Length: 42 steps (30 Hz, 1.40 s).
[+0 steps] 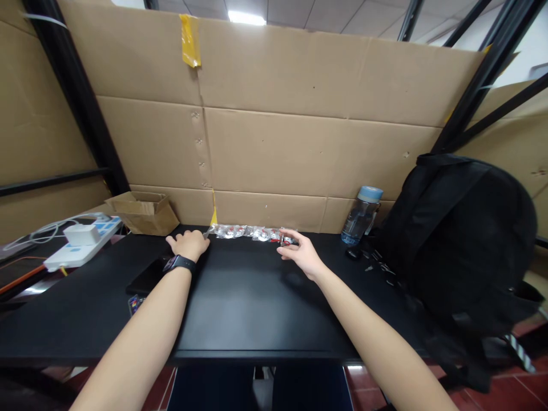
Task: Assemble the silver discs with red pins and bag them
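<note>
A row of small clear plastic packets (pixel 260 233) with silvery and red contents lies along the back of the black tabletop. At its left end, my left hand (pixel 188 245) is palm down, with a dark watch on the wrist. A bit of shiny plastic shows beside its thumb side; the fingertips point away and are partly hidden, so I cannot tell their grip. My right hand (pixel 302 254) is at the row's right end. Its thumb and index finger are curved around a small shiny packet edge (pixel 282 237), which spans the gap between them.
At left are a small cardboard box (pixel 148 214), a white power strip (pixel 81 248) with a charger and cables, and a dark phone (pixel 148 277). A water bottle (pixel 362 216), keys (pixel 379 262) and a black backpack (pixel 462 240) stand at right. Cardboard panels (pixel 274 148) rise behind.
</note>
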Motion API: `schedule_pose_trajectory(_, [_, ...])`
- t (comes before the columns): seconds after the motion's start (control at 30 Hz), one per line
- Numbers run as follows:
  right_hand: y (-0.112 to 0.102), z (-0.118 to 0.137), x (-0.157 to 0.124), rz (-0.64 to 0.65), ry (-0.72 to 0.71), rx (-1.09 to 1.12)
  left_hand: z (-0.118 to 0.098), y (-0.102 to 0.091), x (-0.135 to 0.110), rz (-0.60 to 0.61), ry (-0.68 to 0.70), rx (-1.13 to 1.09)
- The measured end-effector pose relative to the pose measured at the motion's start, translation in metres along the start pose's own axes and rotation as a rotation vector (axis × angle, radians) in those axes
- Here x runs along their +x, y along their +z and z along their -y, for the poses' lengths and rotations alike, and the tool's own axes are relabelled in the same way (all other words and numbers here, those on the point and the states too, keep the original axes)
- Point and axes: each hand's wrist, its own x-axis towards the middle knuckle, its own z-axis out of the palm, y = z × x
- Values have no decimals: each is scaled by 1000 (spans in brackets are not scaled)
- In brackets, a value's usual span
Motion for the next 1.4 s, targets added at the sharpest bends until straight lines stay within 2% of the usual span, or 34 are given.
schedule_pose_trajectory(0.1, [-1, 0, 0, 0, -3, -5, -2, -7, -5, -45, 47, -11])
schedule_pose_trajectory(0.23, [-2, 2, 1, -7, -17, -4, -9, -26, -15, -139, 143, -91])
schedule_pose_trajectory(0.3, [-4, 3, 1, -15, -19, -11, -16, -35, -21, -162, 280, -180])
schedule_pose_trajectory(0.4, [-7, 5, 3, -32, -21, -29, -36, -44, -36, -131, 541, -330])
schedule_pose_trajectory(0.57, [-17, 4, 7, -63, -61, -83, -80, -37, -75, 26, 971, -541])
schedule_pose_trajectory(0.67, [-23, 7, 9, -73, -71, -158, -98, -33, -97, 91, 1100, -556])
schedule_pose_trajectory(0.83, [-34, 9, 11, -11, -126, -314, -105, -33, -112, 157, 1237, -515])
schedule_pose_trajectory(0.97, [-40, 3, 12, 24, -181, -450, -104, -31, -115, 231, 1247, -562])
schedule_pose_trajectory(1.1, [-42, -1, 12, 52, -172, -552, -107, -31, -122, 237, 1240, -552])
schedule_pose_trajectory(1.27, [-43, 3, 9, 77, -181, -694, -108, -36, -125, 313, 1332, -499])
schedule_pose_trajectory(1.4, [-46, 11, 5, 161, -180, -838, -104, -38, -122, 380, 1380, -384])
